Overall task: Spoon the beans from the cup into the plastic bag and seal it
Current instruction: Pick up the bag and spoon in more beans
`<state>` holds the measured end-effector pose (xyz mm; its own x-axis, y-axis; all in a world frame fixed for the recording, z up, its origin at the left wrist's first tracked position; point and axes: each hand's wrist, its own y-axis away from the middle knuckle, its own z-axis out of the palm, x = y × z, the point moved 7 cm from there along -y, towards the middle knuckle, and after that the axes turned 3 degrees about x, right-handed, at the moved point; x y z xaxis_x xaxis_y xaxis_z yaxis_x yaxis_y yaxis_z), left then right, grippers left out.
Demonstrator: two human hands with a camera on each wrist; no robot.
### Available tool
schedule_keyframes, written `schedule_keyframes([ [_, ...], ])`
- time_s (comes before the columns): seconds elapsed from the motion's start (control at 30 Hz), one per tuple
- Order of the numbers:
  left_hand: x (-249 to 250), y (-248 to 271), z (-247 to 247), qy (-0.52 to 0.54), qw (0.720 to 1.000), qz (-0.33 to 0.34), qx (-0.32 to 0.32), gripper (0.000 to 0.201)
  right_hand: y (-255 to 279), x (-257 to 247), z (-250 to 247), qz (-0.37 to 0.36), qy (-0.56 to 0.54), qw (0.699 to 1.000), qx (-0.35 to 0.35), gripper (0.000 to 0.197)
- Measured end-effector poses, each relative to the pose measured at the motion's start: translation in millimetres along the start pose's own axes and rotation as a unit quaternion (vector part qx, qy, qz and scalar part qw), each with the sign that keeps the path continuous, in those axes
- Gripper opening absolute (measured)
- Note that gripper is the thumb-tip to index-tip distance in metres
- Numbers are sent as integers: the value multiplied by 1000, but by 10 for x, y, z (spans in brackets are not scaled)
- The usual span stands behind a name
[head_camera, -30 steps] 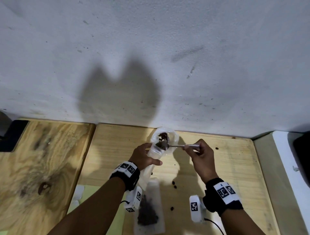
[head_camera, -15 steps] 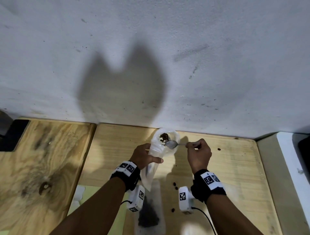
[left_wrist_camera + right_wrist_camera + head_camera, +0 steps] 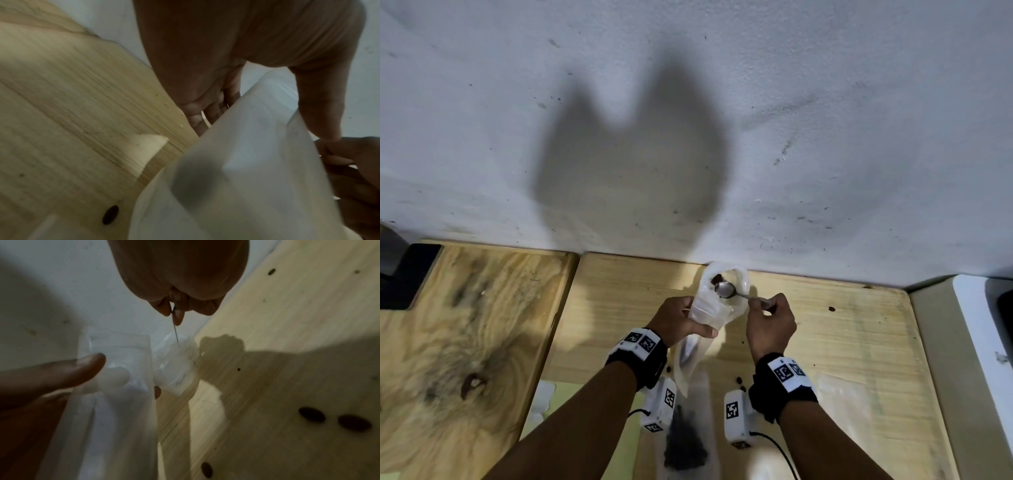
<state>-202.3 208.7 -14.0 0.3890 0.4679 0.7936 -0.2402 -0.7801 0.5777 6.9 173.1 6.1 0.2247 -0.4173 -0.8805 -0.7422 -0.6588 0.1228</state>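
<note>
A plain workroom: bare plywood tabletops (image 3: 859, 342) against a scuffed white wall (image 3: 825, 102)

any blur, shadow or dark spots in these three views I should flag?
Head view: sharp, wide-angle; a big shadow on the wall, spoon and cup readable. Left wrist view: dim, the plastic bag smeared with blur, left hand underexposed. Right wrist view: dim and soft; right hand dark, hand shadow on the table.
</note>
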Motion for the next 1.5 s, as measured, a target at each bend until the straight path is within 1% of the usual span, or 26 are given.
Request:
schedule_keyframes([
  [0.1, -16, -14, -3, 0, 1000, -7, -6, 58, -27, 200, 75, 91, -43, 995, -17, 31],
  [0.17, -28, -20, -16, 0, 1000, -9, -5, 60, -34, 343, 130, 166, -62, 983, -37, 35],
  [0.23, -33, -17, -39, -4, 1000, -12, 0, 61, -40, 458, 146, 219, -85, 970, -56, 33],
  [0.3, -42, -12, -60, -6, 1000, -13, 4, 64, -53, 525, 138, 248, -112, 959, -73, 27],
  [0.4, -71, -6, -83, -10, 1000, -19, 16, 67, -95, 586, 67, 262, -136, 952, -84, 33],
  [0.57, -92, 8, -109, -27, 998, -19, 46, 75, -195, 511, -141, 231, -166, 954, -97, 30],
  [0.67, -66, 18, -103, -38, 998, -16, 57, 81, -262, 324, -309, 189, -195, 956, -114, 31],
  [0.77, -38, 27, -90, -50, 997, -11, 61, 86, -297, 18, -451, 117, -202, 962, -143, 20],
  [0.8, -35, 30, -83, -54, 997, -10, 60, 87, -300, -77, -463, 90, -195, 964, -158, 19],
  [0.9, -42, 37, -65, -72, 996, -7, 56, 91, -246, -333, -420, -13, -138, 967, -215, 32],
  [0.97, -56, 49, -57, -81, 995, -6, 54, 95, -187, -469, -372, -72, -96, 963, -239, 36],
  [1.0, -64, 55, -53, -81, 995, -7, 53, 99, -175, -513, -360, -89, -84, 963, -240, 35],
  [1.07, -71, 71, -43, -78, 996, -6, 51, 104, -195, -560, -368, -98, -89, 966, -221, 30],
  [1.1, -68, 81, -42, -76, 996, -4, 53, 105, -220, -562, -386, -91, -101, 970, -201, 27],
  [1.17, -60, 107, -50, -72, 996, -1, 59, 109, -292, -481, -424, -53, -137, 978, -151, 32],
  [1.23, -68, 139, -60, -70, 995, 1, 68, 107, -335, -304, -442, 21, -164, 981, -98, 32],
  [1.3, -90, 180, -77, -59, 995, 3, 85, 102, -337, -127, -429, 81, -156, 983, -60, 21],
  [1.33, -96, 205, -91, -52, 994, 5, 96, 99, -322, -67, -411, 100, -137, 984, -50, 16],
  [1.4, -110, 251, -109, -45, 992, 12, 116, 96, -266, 17, -344, 135, -116, 983, -50, 17],
  [1.5, -100, 332, -137, -38, 989, 32, 142, 87, -166, 84, -183, 176, -120, 973, -93, 21],
])
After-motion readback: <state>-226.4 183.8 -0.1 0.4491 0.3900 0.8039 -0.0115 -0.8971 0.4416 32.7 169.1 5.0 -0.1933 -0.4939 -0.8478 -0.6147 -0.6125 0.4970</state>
